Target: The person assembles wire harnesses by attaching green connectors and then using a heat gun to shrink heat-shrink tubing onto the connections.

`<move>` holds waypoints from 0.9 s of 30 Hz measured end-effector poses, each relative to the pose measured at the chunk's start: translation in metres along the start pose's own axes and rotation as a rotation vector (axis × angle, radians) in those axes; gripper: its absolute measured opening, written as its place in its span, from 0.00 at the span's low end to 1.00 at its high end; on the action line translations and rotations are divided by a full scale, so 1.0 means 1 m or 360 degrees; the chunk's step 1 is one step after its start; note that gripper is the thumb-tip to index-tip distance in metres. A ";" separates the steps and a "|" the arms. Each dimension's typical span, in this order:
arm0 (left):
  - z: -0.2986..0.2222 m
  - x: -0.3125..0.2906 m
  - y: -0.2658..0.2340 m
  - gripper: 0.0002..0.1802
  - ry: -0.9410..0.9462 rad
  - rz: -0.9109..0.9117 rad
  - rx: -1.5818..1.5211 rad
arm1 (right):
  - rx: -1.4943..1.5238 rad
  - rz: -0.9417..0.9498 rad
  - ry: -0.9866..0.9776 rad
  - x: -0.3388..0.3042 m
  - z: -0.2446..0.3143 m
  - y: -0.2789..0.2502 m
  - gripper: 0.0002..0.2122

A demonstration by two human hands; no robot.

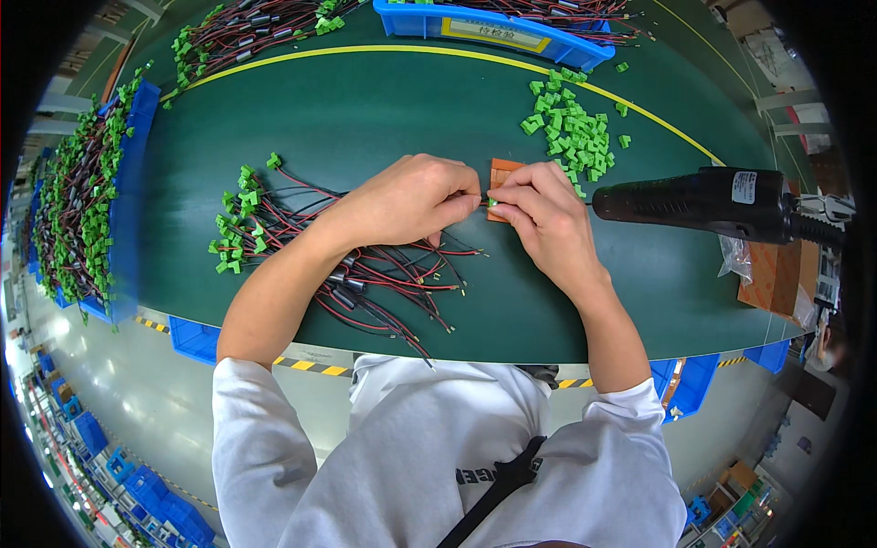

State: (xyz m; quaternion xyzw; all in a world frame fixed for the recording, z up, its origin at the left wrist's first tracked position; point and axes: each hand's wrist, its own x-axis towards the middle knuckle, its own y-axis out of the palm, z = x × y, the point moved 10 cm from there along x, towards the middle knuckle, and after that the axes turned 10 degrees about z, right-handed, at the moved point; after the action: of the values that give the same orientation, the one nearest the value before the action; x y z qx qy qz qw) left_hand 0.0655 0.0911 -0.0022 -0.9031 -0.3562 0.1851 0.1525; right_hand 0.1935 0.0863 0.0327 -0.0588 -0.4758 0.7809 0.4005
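Taking the meeting fingertips as the centre of the clock and twelve as the far side, the green tabletop (530,310) ends at six o'clock just in front of the person's white shirt (438,438), where one wire tip reaches the rim. Plain green surface stretches between the forearms at six, past the right forearm toward four and five, and from ten to twelve up to the curved yellow line (365,49). A blue bin (137,192) heaped with green-ended wires bounds nine o'clock, a wire heap (251,41) lies at ten, and a blue tray (413,21) stands at twelve. At three, a black barrel-shaped tool (676,203) points its nozzle toward the right hand (553,219), narrowing the room there; a cardboard box (775,274) sits farther off at four. Loose green connectors (580,137) lie at one to two, near the right hand. The red-and-black wire leads (343,285) spread at eight to nine, partly under the left forearm and left hand (416,201). Both hands are pinched narrow: the left on a thin wire, the right on a small green connector (493,204), over an orange block (503,169); the exact grip is partly hidden.
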 end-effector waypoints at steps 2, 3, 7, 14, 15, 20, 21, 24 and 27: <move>0.003 -0.001 0.000 0.10 -0.0012 0.0004 -0.0013 | -0.0032 -0.0010 0.0003 0.000 0.002 0.001 0.10; 0.005 -0.001 0.000 0.10 -0.0027 0.0011 -0.0023 | -0.0035 -0.0006 0.0003 0.000 0.002 0.002 0.10; 0.003 0.000 0.001 0.10 -0.0046 0.0012 -0.0009 | -0.0027 -0.0038 -0.0021 -0.003 0.001 -0.001 0.10; 0.004 0.002 0.002 0.10 -0.0062 0.0005 0.0087 | -0.0257 -0.0370 -0.0223 -0.033 0.032 -0.042 0.12; 0.005 0.003 0.002 0.10 -0.0099 0.0002 0.0107 | -0.0256 -0.0364 -0.0224 -0.034 0.032 -0.046 0.12; 0.003 0.004 0.001 0.12 -0.0067 -0.0045 0.0174 | -0.0592 -0.0864 -0.0437 -0.069 0.064 -0.104 0.11; 0.002 0.004 0.001 0.13 -0.0064 -0.0050 0.0207 | -0.0458 -0.1323 -0.0488 -0.088 0.054 -0.121 0.14; 0.006 0.005 0.002 0.13 -0.0105 -0.0026 0.0164 | -0.0448 -0.1565 -0.0459 -0.095 0.061 -0.146 0.14; 0.008 0.005 0.002 0.13 -0.0113 -0.0034 0.0171 | -0.0480 -0.0527 -0.0350 -0.048 0.082 -0.093 0.14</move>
State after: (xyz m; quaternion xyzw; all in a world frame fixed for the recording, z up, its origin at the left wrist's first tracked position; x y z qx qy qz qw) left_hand 0.0669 0.0943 -0.0111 -0.8826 -0.3606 0.2342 0.1902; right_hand 0.2398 0.0179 0.1364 0.0461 -0.6308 0.6264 0.4555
